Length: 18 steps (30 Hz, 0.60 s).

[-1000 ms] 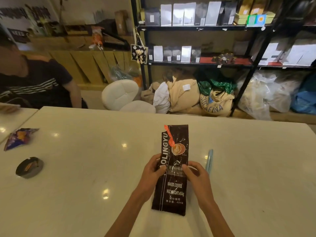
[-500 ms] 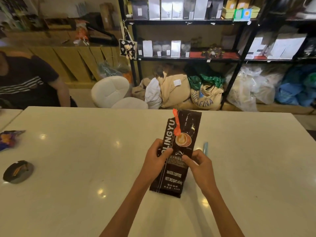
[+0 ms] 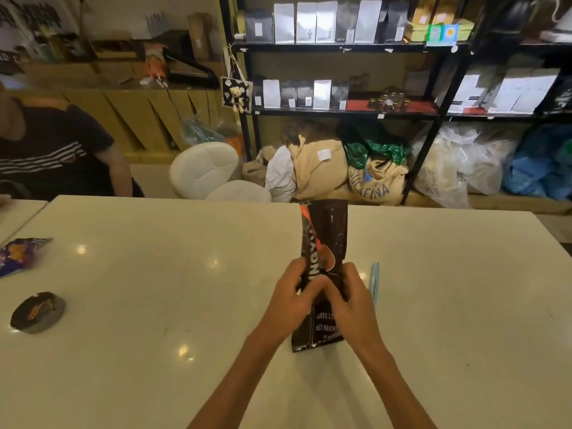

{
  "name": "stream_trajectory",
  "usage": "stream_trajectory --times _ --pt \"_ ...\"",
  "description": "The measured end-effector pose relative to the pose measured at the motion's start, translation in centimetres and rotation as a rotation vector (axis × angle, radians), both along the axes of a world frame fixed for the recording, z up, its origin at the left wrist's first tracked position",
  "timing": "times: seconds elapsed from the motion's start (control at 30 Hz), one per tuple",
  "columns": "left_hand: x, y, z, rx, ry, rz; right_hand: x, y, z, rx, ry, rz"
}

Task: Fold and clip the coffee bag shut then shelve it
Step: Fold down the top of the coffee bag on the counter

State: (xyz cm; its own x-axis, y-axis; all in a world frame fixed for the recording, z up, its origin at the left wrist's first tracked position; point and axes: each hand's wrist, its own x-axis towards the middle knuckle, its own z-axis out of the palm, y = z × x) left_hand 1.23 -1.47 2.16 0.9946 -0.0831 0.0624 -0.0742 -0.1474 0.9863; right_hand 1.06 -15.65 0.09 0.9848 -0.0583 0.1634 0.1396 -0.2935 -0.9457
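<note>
A tall dark brown coffee bag point(image 3: 327, 239) with white lettering and an orange mark stands upright on the white table point(image 3: 154, 305), its base resting on the surface. My left hand point(image 3: 289, 298) grips its left side at mid height. My right hand point(image 3: 348, 300) grips the right side, fingers pressing the front. The bag's upper half is creased lengthwise and leans slightly away. A light blue clip point(image 3: 374, 281) lies flat on the table just right of my right hand. Black shelves point(image 3: 340, 111) with bags stand behind the table.
A person in a dark striped shirt point(image 3: 52, 150) sits at the far left. A round dark ashtray point(image 3: 37, 311) and a blue snack wrapper point(image 3: 18, 255) lie on the table's left. A white stool point(image 3: 210, 171) and sacks point(image 3: 322, 168) sit on the floor beyond.
The bag went from lying flat on the table to standing upright. Both hands moved closer together on its middle, and its upper part now looks narrower and creased.
</note>
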Motion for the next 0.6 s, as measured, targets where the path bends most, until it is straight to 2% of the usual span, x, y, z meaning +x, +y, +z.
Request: stream_trajectory --times 0.13,0.2,0.23,0.33,0.37,0.5,0.53,0.6 --pt "0.4 0.2 -0.2 0.113 -0.036 0.294 0.2 -0.4 -0.4 -0.035 0.066 -0.087" --pt "0.2 -0.2 -0.5 0.203 -0.075 0.303 -0.1 -0.3 -0.2 -0.095 -0.016 -0.111" --pt "0.1 -0.2 -0.5 0.172 -0.067 0.298 -0.2 -0.5 -0.2 -0.075 -0.019 -0.093" --pt "0.1 0.6 0.2 -0.106 0.027 0.233 0.0 -1.6 -0.2 0.172 0.092 -0.009" --pt "-0.1 0.8 0.4 -0.138 0.016 0.193 0.1 -1.9 -0.3 0.248 0.121 -0.018" --pt "-0.8 -0.1 1.2 0.019 -0.096 -0.166 0.5 -2.0 -0.1 0.418 0.182 -0.057" --pt "-0.9 -0.3 1.5 0.018 -0.073 -0.212 0.7 -2.1 -0.1 0.441 0.192 -0.071" --pt "-0.8 -0.5 2.0 -0.129 -0.012 -0.161 1.2 -2.1 -0.3 0.481 0.209 -0.099"
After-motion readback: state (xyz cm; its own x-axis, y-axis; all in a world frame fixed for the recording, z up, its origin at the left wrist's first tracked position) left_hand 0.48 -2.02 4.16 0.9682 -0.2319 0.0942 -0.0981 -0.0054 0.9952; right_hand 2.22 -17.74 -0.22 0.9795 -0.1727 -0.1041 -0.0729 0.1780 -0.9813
